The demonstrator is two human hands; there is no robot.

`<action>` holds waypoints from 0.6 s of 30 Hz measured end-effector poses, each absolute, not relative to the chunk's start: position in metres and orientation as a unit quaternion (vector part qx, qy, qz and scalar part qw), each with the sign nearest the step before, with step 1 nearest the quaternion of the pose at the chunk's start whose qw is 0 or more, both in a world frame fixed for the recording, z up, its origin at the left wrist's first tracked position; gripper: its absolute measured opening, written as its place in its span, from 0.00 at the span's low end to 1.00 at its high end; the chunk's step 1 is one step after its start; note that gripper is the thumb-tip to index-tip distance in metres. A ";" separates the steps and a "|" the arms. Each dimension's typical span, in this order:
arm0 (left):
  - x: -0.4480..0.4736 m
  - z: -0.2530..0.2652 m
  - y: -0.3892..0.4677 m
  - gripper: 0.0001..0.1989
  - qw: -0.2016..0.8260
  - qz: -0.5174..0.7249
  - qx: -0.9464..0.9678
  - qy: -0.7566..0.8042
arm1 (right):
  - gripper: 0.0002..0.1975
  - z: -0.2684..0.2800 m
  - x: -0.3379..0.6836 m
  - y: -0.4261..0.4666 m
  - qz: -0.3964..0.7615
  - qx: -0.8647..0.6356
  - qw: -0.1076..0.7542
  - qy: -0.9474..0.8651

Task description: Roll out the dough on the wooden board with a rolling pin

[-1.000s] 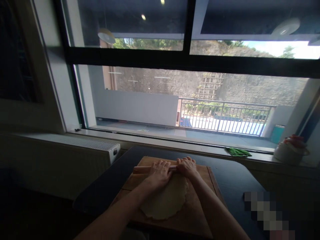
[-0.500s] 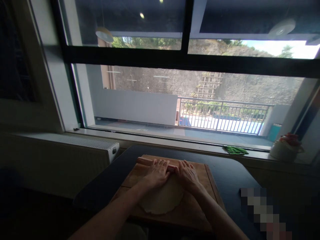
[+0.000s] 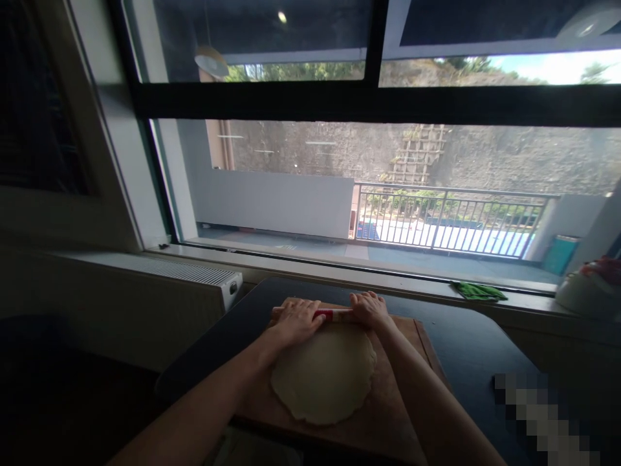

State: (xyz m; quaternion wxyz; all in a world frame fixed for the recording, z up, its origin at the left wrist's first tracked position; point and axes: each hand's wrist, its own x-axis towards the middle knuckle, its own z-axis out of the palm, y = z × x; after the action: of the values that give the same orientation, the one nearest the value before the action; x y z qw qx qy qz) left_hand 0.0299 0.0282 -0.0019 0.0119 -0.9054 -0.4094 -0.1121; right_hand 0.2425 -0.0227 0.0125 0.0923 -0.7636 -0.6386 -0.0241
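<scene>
A flat, roughly round sheet of dough (image 3: 323, 375) with an uneven edge lies on a wooden board (image 3: 392, 401). Across the dough's far edge runs a rolling pin (image 3: 334, 315), with a red and a pale stretch showing between my hands. My left hand (image 3: 298, 319) bends over the pin's left part, its thumb pointing inward. Toward the other end, my right hand (image 3: 370, 307) curls over the pin and hides that end. Both palms are turned down, out of sight.
The board rests on a dark table (image 3: 466, 343) with angled corners. Beyond it, a window sill (image 3: 388, 279) holds a green cloth (image 3: 478, 290) and a pale pot (image 3: 582, 294). A radiator (image 3: 194, 278) stands left. A pixelated patch hides something at the table's right.
My hands have moved farther apart along the rolling pin, baring its red section and more of the dough. The whole view has shifted, so the window and table sit farther right.
</scene>
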 end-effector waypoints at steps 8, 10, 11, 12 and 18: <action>0.006 -0.001 -0.043 0.21 0.072 -0.165 -0.917 -0.356 | 0.27 -0.016 0.232 -0.103 -0.062 -0.712 0.144 -0.685; -0.001 -0.001 -0.058 0.20 0.076 -0.167 -0.918 -0.351 | 0.30 -0.021 0.233 -0.110 -0.058 -0.703 0.151 -0.692; -0.004 -0.001 -0.062 0.20 0.075 -0.170 -0.919 -0.348 | 0.30 -0.021 0.233 -0.108 -0.052 -0.705 0.145 -0.692; -0.007 -0.001 -0.065 0.19 0.073 -0.174 -0.919 -0.346 | 0.31 -0.020 0.231 -0.103 -0.046 -0.708 0.139 -0.690; -0.005 0.005 -0.038 0.19 0.085 -0.202 -0.900 -0.377 | 0.26 0.003 0.206 -0.036 -0.042 -0.719 0.100 -0.687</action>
State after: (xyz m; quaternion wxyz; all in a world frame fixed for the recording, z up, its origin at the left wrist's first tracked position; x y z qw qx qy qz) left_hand -0.0053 -0.0381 0.0045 0.0851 -0.8999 -0.3772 -0.2016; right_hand 0.2058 -0.0357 0.0032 0.0996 -0.7187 -0.6869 -0.0415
